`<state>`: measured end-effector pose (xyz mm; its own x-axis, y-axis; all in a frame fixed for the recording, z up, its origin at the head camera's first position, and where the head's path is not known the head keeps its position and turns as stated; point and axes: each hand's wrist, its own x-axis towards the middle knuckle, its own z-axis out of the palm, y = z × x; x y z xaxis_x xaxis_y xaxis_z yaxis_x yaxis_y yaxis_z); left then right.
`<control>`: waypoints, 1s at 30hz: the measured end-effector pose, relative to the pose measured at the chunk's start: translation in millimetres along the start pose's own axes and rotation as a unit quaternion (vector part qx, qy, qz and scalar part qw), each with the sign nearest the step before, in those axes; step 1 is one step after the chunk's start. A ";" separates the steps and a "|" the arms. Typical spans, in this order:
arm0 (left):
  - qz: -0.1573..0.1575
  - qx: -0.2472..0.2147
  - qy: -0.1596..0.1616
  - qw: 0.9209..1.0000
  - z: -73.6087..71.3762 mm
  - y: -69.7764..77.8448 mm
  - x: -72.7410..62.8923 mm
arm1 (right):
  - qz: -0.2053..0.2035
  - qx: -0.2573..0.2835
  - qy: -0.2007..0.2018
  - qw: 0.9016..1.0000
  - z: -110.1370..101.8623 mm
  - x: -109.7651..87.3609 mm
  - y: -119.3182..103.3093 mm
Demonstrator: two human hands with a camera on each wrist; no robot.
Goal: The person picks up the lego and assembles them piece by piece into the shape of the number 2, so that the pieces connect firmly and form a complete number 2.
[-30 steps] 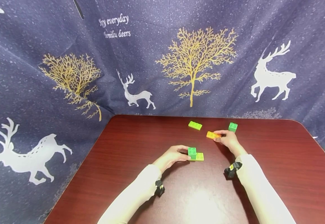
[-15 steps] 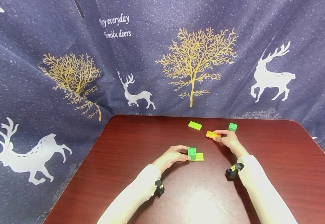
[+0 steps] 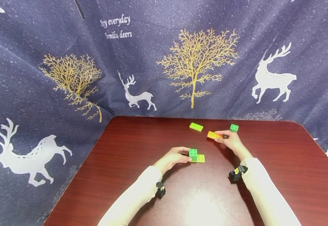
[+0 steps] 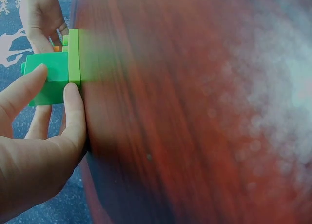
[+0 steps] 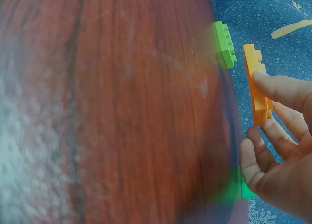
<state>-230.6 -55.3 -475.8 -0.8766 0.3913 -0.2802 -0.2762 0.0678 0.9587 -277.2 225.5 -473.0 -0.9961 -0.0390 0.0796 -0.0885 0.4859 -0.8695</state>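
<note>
1. Table (image 3: 279, 150): dark red wood grain, rounded far corners; glare patch (image 3: 204, 208) is thrown across the near middle.
2. Room: table is backed by a creased blue cloth (image 3: 158, 25), printed with white deer (image 3: 272, 81), gold trees (image 3: 193, 72) and lettering (image 3: 115, 21).
3. Left hand (image 3: 175, 156): fingers are closed on green block (image 3: 193, 154), which is seated on one end of lime plate (image 3: 201, 158), near table centre. Whether the plate touches the wood cannot be told.
4. Right hand (image 3: 231, 141): orange plate (image 3: 212, 135) is pinched by thumb and fingers, held clear of the wood in the right wrist view.
5. Far side: second lime plate (image 3: 196, 126) is laid flat; second green block (image 3: 234, 127) is partly hidden behind the right hand.
6. White sleeves (image 3: 132, 199) are worn, with a black camera (image 3: 160, 190) at each wrist.
</note>
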 end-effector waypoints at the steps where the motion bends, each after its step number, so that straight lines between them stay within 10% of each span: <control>1: 0.000 0.001 0.000 1.000 -0.1 0.1 -0.1 | -0.003 0.003 0.000 1.000 -0.2 -0.2 -0.2; 30: -0.003 0.002 -0.001 1.000 -0.4 -0.9 -0.1 | -0.073 0.023 -0.029 0.997 4.6 -12.1 -15.5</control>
<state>-230.5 -55.8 -476.6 -0.8744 0.3924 -0.2852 -0.2795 0.0731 0.9574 -263.8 214.4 -462.8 -0.9710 -0.1583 0.1794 -0.2314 0.4316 -0.8719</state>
